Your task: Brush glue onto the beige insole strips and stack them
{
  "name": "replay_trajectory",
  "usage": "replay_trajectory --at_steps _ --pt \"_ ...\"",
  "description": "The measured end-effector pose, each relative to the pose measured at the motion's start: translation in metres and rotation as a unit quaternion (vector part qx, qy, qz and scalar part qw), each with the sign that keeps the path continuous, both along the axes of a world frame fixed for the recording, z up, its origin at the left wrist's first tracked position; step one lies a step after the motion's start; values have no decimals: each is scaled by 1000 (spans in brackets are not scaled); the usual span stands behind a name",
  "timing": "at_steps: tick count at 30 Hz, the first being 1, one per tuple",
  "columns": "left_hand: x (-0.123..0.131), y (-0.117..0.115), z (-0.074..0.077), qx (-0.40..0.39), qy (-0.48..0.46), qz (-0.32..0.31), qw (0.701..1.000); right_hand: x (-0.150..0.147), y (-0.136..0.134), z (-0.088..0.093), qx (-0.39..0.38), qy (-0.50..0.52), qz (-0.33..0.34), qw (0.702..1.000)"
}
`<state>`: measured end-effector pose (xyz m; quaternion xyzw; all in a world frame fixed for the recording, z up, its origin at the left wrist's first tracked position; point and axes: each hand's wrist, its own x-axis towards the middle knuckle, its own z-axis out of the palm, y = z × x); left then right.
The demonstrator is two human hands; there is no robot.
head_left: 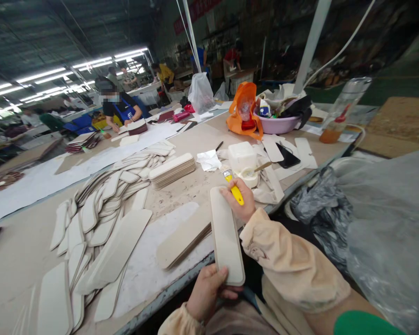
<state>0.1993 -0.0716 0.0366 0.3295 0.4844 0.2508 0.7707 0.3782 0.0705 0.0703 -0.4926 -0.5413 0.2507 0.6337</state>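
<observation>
My left hand (209,288) grips the lower end of a long, pale, rounded panel (226,237), its thumb on top. At the panel's upper end, my right hand (241,200) is closed round a yellow-handled brush (236,193), with fingertips also against the panel's edge. The bristles point up and away from me, toward a white tub (242,158). Just left of the held panel lies a stack of similar beige panels (186,235) at the table's front edge. Farther back stands a neat stack of pale strips (172,171).
Loose pale panels (104,214) spread over the left of the table (167,197). An orange bag (242,109), a purple basin (277,124), a black phone (286,156) and a bottle (338,121) stand or lie at the back right. Plastic sheeting (387,223) is at the right. A person (120,109) works across the table.
</observation>
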Motion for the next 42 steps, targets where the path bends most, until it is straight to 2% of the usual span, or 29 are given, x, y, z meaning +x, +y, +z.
replay_trajectory --at_steps 8,15,21,26,32,35,38,40,42 --pt "-2 -1 -1 3 -2 2 1000 0 1 -4 -1 -8 -7 1000" --pt "-6 0 2 23 3 -14 1000 -2 -2 1 -6 18 8 1000" --pt "2 13 10 72 -36 56 995 -9 -7 4 -15 55 42 998" --pt "8 25 13 138 21 84 987 -19 -15 4 -20 41 50 998" --pt "4 15 11 146 58 103 982 -21 -24 1 -35 -13 72 997" --pt "-5 7 12 162 87 115 976 -18 -25 -4 -57 -12 48 997" --pt "-29 5 17 187 138 87 969 -19 -19 -9 -89 48 85 991" --pt "-52 2 26 199 163 59 965 -23 -19 -12 -92 41 89 991" --pt "-81 -5 41 204 169 67 962 -26 -22 -13 -97 43 99 989"
